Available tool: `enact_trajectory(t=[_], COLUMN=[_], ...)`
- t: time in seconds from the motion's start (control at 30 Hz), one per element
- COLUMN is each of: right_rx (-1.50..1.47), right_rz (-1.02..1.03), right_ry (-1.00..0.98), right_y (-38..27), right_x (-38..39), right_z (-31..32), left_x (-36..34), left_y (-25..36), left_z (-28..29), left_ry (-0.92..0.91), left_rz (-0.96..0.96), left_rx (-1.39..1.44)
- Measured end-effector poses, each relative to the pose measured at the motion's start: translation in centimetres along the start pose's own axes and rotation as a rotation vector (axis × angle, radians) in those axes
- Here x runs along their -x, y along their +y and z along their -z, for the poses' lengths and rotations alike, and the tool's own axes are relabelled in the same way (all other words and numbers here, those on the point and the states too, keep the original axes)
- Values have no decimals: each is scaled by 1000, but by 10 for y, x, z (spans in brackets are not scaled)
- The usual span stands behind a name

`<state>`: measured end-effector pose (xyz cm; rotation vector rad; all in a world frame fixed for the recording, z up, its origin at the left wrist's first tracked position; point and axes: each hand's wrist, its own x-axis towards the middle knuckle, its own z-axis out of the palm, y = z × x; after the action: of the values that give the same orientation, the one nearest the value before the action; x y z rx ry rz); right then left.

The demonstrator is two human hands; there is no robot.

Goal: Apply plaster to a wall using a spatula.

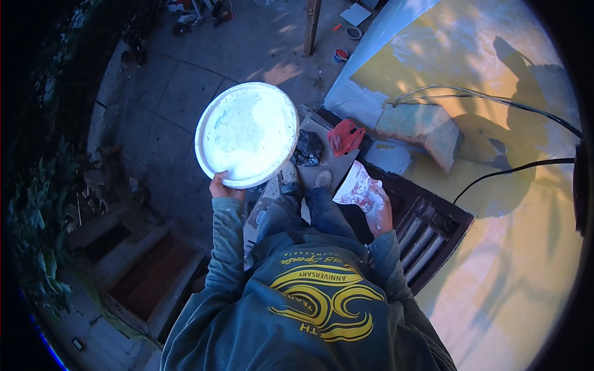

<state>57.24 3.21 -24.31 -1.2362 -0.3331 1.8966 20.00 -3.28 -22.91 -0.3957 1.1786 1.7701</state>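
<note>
My left hand [226,187] grips the near rim of a round white bucket lid [200,148], with the thumb on top and the fingers beneath. White paste [250,131] is smeared over the lid, which looks very bright. In my right hand [380,213] is a flat, white-coated piece, broad at its free edge, that looks like a putty scraper [352,187]. White paste covers its face and the fingers around it. My two hands are apart, the lid farther out to the left and the scraper near the wall.
I stand on a narrow raised board [337,166]. A red plastic bag [345,137] and a black plastic bag [308,148] lie by my feet. The patchy yellow wall [501,185] has a projecting ledge [421,127], loose cables [520,166] and a dark slatted frame [427,235]. A wooden post [312,28] stands ahead.
</note>
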Motion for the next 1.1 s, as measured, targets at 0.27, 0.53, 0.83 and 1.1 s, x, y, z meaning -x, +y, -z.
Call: enact_trajectory(t=[0.27,0.53,0.83,1.1], right_rx=[313,1472,766,577], right_rz=[-184,526,-199,-220], right_ry=[-187,-476,27,47], right_y=[15,49,160,404], right_x=[-28,-48,-151,-301], right_z=[-156,-96,50,157], left_x=[-6,-28,-75,-107], left_y=[-30,-44,-60,-67], left_z=[-3,11,54,119], left_ry=[-21,-112,-75,89], left_rz=[101,112,2,-208], left_rx=[84,218,184,-50])
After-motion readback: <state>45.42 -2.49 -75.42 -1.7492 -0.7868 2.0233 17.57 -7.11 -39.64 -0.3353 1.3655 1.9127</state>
